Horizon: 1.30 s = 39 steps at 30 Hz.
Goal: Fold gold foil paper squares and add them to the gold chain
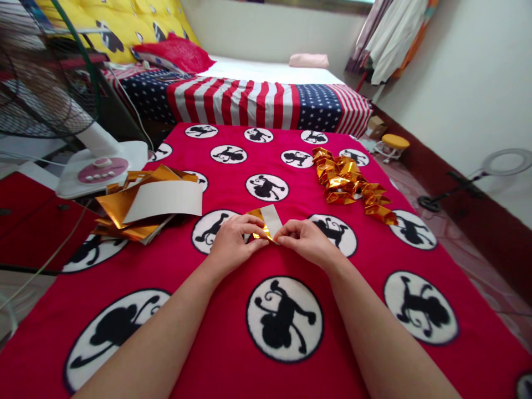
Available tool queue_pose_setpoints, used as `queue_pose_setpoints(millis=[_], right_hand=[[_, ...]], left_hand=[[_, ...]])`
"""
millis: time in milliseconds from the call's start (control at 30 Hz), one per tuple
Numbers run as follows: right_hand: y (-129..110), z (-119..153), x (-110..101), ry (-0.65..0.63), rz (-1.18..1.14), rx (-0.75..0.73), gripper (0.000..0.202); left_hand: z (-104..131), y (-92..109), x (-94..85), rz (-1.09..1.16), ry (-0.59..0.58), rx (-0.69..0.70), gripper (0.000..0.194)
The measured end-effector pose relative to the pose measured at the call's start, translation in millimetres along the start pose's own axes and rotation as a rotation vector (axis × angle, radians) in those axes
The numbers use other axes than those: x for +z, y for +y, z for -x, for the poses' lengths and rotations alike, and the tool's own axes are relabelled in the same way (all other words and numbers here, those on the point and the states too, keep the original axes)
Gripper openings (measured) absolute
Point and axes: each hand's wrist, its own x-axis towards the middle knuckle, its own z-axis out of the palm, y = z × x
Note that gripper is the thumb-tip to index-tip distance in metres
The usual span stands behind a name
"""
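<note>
A small sheet of gold foil paper (pixel 271 218), partly folded, is between my two hands above the red cloth. Its white back faces up on the right, and the shiny gold side shows on the left. My left hand (pixel 240 237) pinches the paper's left and near part between thumb and fingers. At the near right corner my right hand (pixel 305 239) pinches the paper, fingertips close to those of the left. On the left lies a pile of gold paper sheets (pixel 114 205) with a white-backed sheet (pixel 166 200) on top. Several folded gold paper pieces (pixel 343 178) lie at the right.
The red cloth (pixel 208 349) with monkey prints covers the table. A white fan (pixel 103 147) stands at the left, beside the paper pile. Behind is a bed with a striped cover (pixel 236 102). A yellow stool (pixel 394 142) and a ring light (pixel 507 162) stand at the right.
</note>
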Motion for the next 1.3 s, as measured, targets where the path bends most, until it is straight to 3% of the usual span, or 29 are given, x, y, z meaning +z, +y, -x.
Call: queue_pose_setpoints(millis=[733, 1300], right_hand=[[1.1, 1.1, 0.9, 0.016, -0.085, -0.018, 0.011], [1.2, 1.1, 3.3, 0.054, 0.015, -0.049, 0.007]], left_hand=[[1.0, 4.2, 1.9, -0.04, 0.032, -0.012, 0.004], [1.1, 0.2, 0.4, -0.034, 0.0, 0.028, 0.007]])
